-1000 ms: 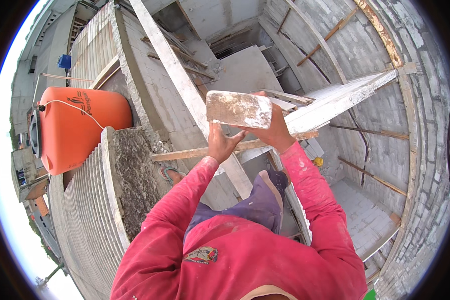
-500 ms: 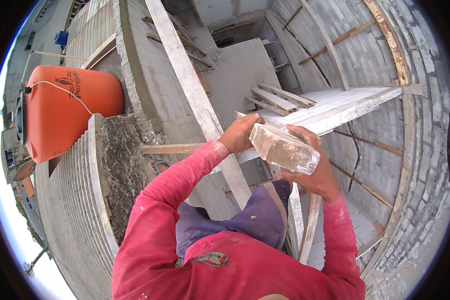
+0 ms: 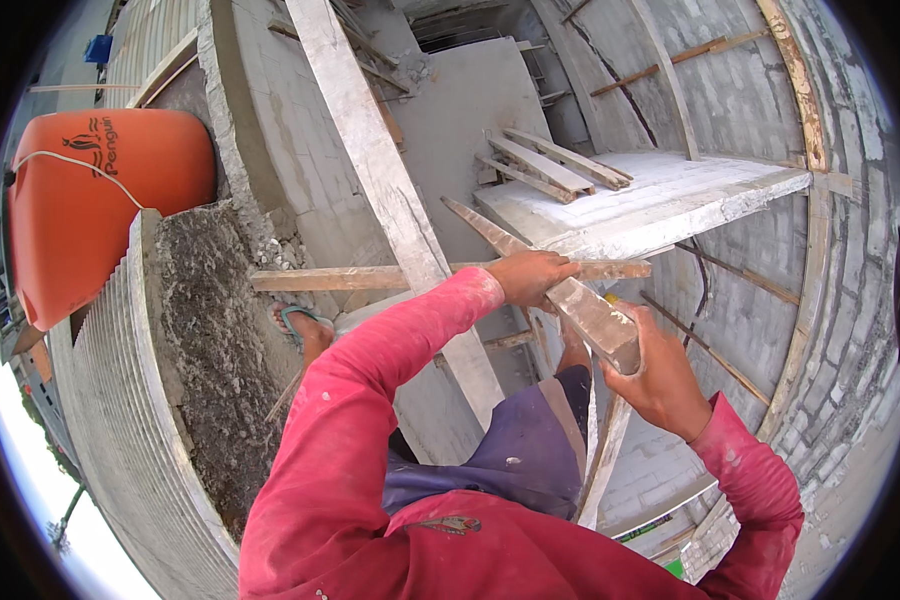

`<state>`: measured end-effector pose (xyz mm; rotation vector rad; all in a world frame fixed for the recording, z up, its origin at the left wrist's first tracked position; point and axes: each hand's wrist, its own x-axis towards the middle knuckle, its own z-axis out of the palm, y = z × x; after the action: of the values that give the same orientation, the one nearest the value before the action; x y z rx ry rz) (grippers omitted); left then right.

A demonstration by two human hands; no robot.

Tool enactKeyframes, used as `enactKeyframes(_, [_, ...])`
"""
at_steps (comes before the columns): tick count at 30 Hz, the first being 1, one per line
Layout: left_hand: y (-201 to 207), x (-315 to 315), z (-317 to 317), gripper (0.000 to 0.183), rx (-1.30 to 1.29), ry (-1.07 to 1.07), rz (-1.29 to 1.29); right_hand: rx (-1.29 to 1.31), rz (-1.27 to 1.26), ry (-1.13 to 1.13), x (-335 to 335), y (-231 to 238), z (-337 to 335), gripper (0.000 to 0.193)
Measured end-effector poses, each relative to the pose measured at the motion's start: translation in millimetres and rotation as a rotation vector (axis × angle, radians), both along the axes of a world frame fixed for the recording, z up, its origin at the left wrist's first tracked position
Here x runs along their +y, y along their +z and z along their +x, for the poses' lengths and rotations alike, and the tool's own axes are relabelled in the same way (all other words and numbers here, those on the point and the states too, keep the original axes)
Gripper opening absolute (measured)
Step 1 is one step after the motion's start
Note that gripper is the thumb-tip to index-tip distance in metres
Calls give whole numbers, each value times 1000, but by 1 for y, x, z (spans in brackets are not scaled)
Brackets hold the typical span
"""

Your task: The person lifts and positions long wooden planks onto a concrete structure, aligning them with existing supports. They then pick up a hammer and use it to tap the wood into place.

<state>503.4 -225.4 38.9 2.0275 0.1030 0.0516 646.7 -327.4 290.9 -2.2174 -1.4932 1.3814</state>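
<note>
Gripping one pale mortar-crusted block (image 3: 570, 300) edge-on, the left hand (image 3: 530, 277) clasps its upper side and the right hand (image 3: 660, 375) cups its lower end, so it is carried but not yet laid, with the rough wall top (image 3: 210, 330) well off leftward.

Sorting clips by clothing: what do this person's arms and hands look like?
Both arms wear long pinkish-red sleeves, dusted with pale specks, ending at the wrists. The left hand and right hand are bare, with no gloves.
</note>
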Motion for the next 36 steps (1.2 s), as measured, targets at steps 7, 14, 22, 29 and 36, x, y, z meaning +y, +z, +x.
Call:
enactKeyframes(7, [-55, 14, -35, 80, 203, 314, 243, -35, 1, -125, 26, -94, -11, 60])
enactKeyframes(14, [-157, 74, -130, 94, 603, 1225, 400, -127, 85, -266, 23, -230, -25, 63])
enactKeyframes(22, [-234, 56, -126, 112, 962, 1292, 230, -172, -57, -403, 17, -391, -33, 69])
enactKeyframes(29, [-252, 36, -134, 97, 917, 1250, 488, -234, -201, -583, 0, -522, -37, 76])
enactKeyframes(36, [-267, 32, -133, 93, 925, 1219, 647, -271, -225, -668, 19, -636, -20, 75])
